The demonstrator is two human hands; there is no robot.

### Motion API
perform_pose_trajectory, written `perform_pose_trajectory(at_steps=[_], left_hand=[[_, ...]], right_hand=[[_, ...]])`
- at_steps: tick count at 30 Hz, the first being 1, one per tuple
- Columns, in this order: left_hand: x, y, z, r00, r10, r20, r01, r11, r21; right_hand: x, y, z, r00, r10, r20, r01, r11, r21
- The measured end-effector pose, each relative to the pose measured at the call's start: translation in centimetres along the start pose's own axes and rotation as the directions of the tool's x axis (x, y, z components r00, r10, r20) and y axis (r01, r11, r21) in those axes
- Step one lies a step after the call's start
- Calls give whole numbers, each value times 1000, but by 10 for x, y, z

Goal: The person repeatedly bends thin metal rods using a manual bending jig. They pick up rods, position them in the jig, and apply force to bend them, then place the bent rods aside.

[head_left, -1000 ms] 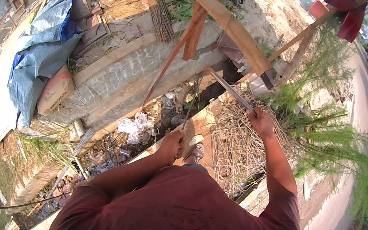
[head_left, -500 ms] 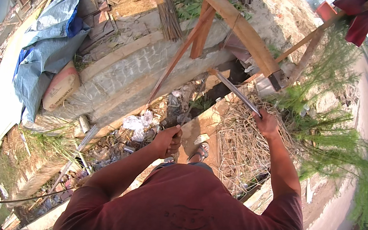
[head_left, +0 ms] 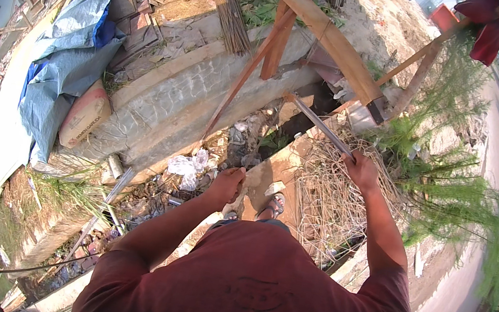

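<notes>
While your right hand fists the steel rod above the wire bundle for leverage, your left hand, beside the bundle, looks curled; contents unclear.

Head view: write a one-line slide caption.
Right hand grips a long metal rod above bent wire; left hand closed.

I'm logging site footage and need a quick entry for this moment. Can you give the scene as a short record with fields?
Setting: outdoor building site, seen from above
Right hand: closed around a metal rod
Left hand: fisted, whether it holds anything cannot be told
Underfoot: wooden plank, sandalled foot
Right of plank: bent wire pile
Left side: blue tarpaulin, cement sack
</notes>
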State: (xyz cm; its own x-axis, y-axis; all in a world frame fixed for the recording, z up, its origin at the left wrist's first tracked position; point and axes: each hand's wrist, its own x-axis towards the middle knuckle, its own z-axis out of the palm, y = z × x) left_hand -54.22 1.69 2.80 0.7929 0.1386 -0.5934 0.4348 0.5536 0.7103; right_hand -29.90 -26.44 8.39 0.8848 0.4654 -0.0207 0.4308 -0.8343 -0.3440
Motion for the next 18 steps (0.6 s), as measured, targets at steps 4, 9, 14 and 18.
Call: perform_pose_trajectory(at_steps=[4,9,14,18], left_hand=[[-5,-4,13,988,100,-118,-81,984,156],[0,-24,25,990,52,-128,-57,998,-34],[2,-23,13,990,101,-95,-93,992,84],[-18,-9,-18,1000,-5,8,4,999,52]], right_hand=[[-10,-17,-30,996,-87,-32,84,993,-78],[-26,-25,-7,996,-13,-83,9,999,-41],[-23,-13,18,999,-20,-47,15,994,-106],[1,-13,-8,1000,14,2,-14,995,-98]])
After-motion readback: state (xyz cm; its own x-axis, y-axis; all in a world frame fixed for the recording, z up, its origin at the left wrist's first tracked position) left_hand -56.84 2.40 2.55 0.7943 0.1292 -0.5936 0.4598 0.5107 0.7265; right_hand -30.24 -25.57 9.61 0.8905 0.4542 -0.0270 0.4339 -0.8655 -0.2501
